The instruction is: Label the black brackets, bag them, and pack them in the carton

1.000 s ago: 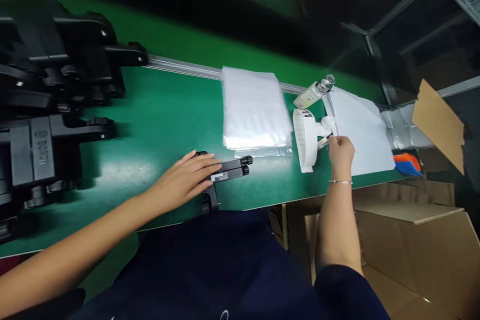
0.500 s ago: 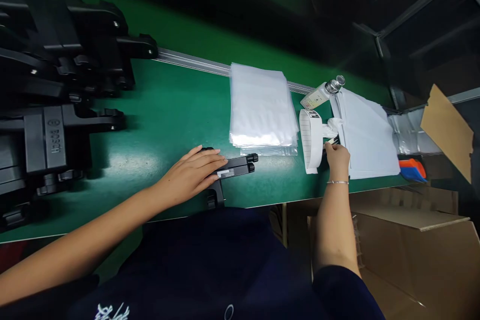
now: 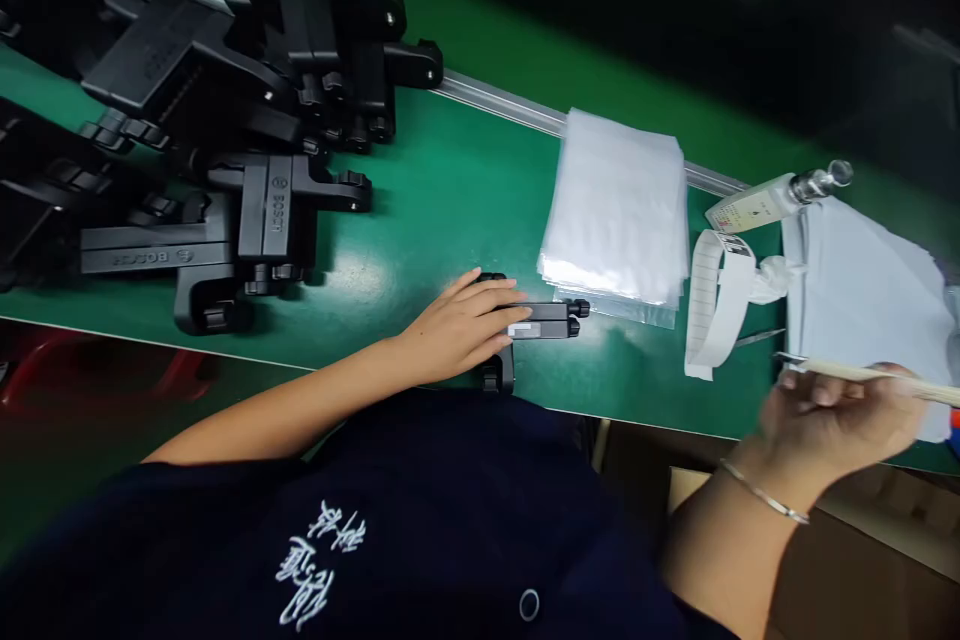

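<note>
My left hand lies with fingers stretched out on a black plastic clamp-like device, which has small knobs at its right end and a white label on its side. My right hand is raised at the right and closed around a thin tool with a pale wooden-looking handle. A narrow dark tip points left from it; its exact kind is unclear. Just left of this hand are a curled strip of white labels, a crumpled white tissue and a thin metal tool lying on the table.
Several black Bosch devices are grouped at the left of the green table. A stack of clear plastic bags lies in the middle. A white bottle stands near white sheets on the right. The table's front edge borders my body.
My right hand has lifted from beside the label strip and moved right, now holding the pale-handled tool. My left hand stays on the black device. The view has shifted left.
</note>
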A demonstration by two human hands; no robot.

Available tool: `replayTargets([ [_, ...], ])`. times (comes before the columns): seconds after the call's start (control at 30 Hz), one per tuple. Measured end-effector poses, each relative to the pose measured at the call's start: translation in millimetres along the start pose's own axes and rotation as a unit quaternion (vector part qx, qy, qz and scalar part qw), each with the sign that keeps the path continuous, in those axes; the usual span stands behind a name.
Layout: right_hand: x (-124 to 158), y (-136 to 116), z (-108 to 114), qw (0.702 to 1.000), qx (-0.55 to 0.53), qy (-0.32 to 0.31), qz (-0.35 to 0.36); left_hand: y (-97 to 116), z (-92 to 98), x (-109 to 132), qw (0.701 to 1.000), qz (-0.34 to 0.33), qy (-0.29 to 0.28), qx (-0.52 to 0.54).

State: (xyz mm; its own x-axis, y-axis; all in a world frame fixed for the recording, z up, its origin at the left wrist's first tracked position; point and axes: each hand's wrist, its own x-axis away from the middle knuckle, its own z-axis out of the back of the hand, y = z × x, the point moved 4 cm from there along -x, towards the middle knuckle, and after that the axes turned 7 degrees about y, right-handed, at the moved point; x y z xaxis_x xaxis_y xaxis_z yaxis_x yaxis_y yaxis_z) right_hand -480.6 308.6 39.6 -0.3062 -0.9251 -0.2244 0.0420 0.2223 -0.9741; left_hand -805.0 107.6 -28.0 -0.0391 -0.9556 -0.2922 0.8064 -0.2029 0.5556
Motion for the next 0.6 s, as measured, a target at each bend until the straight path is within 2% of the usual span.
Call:
replayTargets([
  [0.07,41.6,-1.2,-25.0,0.991,-0.073,-0.102,-0.055,5.2,-3.1,-3.0,1.0,-0.002,-0.007,0.004],
  [0.13,79.7,3.1,-49.4,0.966,-0.101,-0.204,-0.124,7.4,-7.6,-5.7,1.0,0.001,-0.018,0.005],
  [0.23,119.7,9.0,-69.6,0.933,-0.103,-0.297,-0.177,6.2,-11.8,-7.0,1.0,0.002,-0.02,0.006],
  [0.3,134.1,8.8,-70.6,0.935,-0.073,-0.312,-0.153,4.5,-12.1,-6.4,1.0,-0.001,-0.014,0.007],
  [0.4,145.3,3.8,-63.0,0.949,0.073,-0.304,-0.046,3.1,-11.1,-5.9,1.0,-0.006,-0.003,0.008],
  [0.5,152.2,-0.1,-61.0,0.918,0.22,-0.328,0.031,2.7,-11.0,-6.3,1.0,-0.006,0.0,0.011],
  [0.6,154.2,-1.4,-66.5,0.896,0.264,-0.351,0.06,2.4,-11.7,-6.6,1.0,-0.001,-0.001,0.015],
])
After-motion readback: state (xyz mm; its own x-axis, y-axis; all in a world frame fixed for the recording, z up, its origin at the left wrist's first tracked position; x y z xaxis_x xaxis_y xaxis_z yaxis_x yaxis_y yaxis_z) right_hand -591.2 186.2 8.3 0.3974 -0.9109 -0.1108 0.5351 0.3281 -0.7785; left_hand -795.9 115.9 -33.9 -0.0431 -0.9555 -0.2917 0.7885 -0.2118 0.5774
